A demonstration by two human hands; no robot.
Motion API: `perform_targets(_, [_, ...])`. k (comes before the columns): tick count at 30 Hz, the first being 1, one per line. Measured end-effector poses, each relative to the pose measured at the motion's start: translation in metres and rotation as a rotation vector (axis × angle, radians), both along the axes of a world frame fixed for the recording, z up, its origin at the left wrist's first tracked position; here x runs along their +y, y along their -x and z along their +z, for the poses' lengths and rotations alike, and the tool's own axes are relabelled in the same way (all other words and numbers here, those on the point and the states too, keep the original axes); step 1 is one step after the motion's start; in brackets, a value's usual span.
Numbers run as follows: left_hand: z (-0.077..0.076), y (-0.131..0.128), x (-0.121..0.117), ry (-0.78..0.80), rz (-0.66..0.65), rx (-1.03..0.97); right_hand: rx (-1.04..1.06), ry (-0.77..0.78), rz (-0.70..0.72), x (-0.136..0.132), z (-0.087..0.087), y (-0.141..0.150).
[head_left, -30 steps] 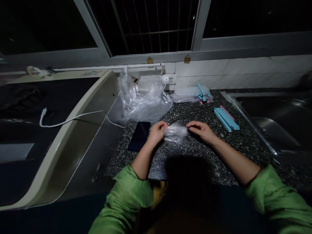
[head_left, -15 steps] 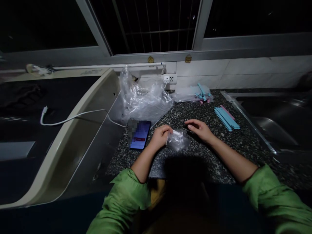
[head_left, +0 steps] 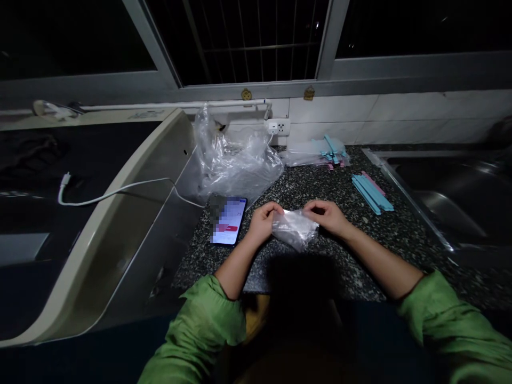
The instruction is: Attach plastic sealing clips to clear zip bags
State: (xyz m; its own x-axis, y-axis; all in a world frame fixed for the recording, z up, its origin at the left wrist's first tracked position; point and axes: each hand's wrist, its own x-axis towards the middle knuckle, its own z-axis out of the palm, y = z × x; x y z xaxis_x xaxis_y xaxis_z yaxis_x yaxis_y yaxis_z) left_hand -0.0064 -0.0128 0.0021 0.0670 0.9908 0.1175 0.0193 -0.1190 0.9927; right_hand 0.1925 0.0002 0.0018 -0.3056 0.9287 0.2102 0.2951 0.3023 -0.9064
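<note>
A small clear plastic bag (head_left: pixel 295 228) hangs between my two hands, low over the speckled countertop (head_left: pixel 340 266). My left hand (head_left: pixel 264 220) pinches its left upper corner. With thumb and fingertips, my right hand (head_left: pixel 327 216) grips the right upper corner. The bag's top edge is drawn fairly straight, and its lower part is crumpled. Whether anything lies inside it I cannot tell. To the left of my left hand lies a phone (head_left: pixel 229 221) with its screen lit. Right of my right hand rests a row of light blue strips (head_left: pixel 372 194) with a pink strip (head_left: pixel 373 183) alongside.
A big heap of clear plastic (head_left: pixel 240 168) stands against the wall. Flat clear bags (head_left: pixel 302 154) with blue and pink pieces lie at the back. A metal sink (head_left: pixel 452 208) borders the right. A bulky appliance (head_left: pixel 152 154) fills the left, a white cable (head_left: pixel 120 188) across it.
My right hand has closed on the bag's right corner, where it was apart from it before. The bag is now spread wider between both hands. The phone screen has turned brighter.
</note>
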Motion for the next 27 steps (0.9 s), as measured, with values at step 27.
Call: perform_targets(27, [-0.005, 0.000, 0.000, 0.068, -0.122, -0.093, -0.033, 0.088, -0.064, -0.007, 0.004, 0.002])
